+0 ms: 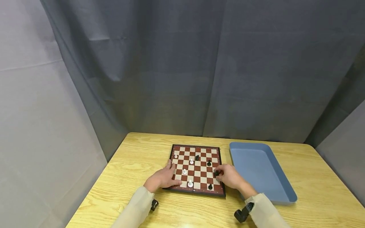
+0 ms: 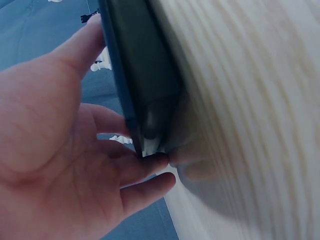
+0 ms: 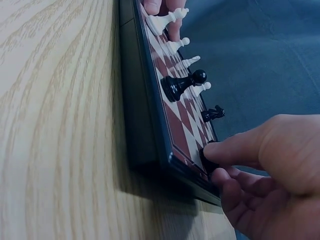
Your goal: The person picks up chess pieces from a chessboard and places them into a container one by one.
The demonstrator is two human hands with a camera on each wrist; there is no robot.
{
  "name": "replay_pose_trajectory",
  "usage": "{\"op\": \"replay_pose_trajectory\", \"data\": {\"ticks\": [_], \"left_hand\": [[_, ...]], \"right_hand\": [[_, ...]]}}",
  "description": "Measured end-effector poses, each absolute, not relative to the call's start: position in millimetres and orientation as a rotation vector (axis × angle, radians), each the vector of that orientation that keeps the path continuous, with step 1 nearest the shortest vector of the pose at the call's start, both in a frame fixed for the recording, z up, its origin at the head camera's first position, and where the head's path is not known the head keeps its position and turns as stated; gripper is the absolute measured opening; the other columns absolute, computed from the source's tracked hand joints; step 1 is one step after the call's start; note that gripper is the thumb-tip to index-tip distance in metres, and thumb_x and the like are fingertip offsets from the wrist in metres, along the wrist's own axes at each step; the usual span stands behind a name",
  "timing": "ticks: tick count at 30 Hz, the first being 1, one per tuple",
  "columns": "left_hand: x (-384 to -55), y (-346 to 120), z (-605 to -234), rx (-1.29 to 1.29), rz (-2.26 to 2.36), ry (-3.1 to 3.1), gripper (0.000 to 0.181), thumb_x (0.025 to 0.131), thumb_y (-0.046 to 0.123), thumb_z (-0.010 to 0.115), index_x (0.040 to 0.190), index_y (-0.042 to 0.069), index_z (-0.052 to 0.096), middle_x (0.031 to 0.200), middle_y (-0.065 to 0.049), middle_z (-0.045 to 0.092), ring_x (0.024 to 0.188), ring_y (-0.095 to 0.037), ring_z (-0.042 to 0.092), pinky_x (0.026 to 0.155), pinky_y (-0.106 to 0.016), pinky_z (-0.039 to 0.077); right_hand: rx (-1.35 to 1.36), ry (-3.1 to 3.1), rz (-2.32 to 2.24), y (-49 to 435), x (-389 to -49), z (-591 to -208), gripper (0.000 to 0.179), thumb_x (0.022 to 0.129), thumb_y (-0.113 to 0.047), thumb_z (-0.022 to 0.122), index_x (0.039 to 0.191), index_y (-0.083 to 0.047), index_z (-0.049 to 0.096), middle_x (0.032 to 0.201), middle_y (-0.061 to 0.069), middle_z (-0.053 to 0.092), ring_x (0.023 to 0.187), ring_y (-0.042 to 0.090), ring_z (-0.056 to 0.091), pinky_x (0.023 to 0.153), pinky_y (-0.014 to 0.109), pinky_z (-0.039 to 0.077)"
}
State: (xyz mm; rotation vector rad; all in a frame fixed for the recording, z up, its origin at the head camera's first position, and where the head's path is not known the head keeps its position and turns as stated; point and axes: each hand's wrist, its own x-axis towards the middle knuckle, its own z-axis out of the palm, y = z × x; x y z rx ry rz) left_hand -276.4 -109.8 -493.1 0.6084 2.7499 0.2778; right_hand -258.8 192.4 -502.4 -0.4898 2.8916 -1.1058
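Observation:
A red-and-white chessboard (image 1: 201, 177) lies on the table, bearing several white and black pieces. My left hand (image 1: 165, 176) rests at its left edge, thumb and fingers spread; in the left wrist view the fingers touch the board's dark side (image 2: 145, 65). At the right edge, my right hand (image 1: 230, 176) pinches a black chess piece (image 3: 209, 159) between thumb and fingers, its base on the board; its upper part is hidden. Nearby stand a black pawn (image 3: 182, 85) at the near edge, a black knight (image 3: 213, 113) and another black piece (image 1: 209, 163). A white piece (image 1: 190, 183) stands near the left thumb.
A blue tray (image 1: 251, 145) stands right of the board, beside the right forearm. The wooden table (image 1: 137, 152) ends at a grey curtain (image 1: 171, 79) behind. Other white pieces, such as a white pawn (image 1: 184, 171), stand on the board's left half.

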Motion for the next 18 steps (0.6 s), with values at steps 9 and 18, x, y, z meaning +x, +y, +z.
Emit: {"op": "replay_pose_trajectory", "data": {"ticks": [9, 18], "left_hand": [[-277.5, -108.6, -492.7, 0.609, 0.279, 2.753, 0.093, 0.089, 0.06, 0.052, 0.148, -0.004, 0.022, 0.154, -0.026, 0.006, 0.131, -0.036, 0.037, 0.09, -0.04, 0.045], [-278.8, -108.6, -493.5, 0.606, 0.252, 2.752, 0.093, 0.088, 0.06, 0.052, 0.148, -0.004, 0.021, 0.154, -0.026, 0.007, 0.126, -0.036, 0.044, 0.082, -0.037, 0.048]], "right_hand": [[-0.45, 2.902, -1.074, 190.1, -262.0, -501.9, 0.016, 0.08, 0.006, 0.067, 0.09, -0.006, 0.07, 0.087, 0.004, 0.06, 0.068, 0.013, 0.052, 0.057, 0.031, 0.043], [-0.491, 2.898, -1.051, 190.4, -262.6, -503.1, 0.015, 0.082, 0.005, 0.067, 0.091, -0.006, 0.07, 0.087, 0.005, 0.06, 0.07, 0.013, 0.054, 0.058, 0.03, 0.045]]}}
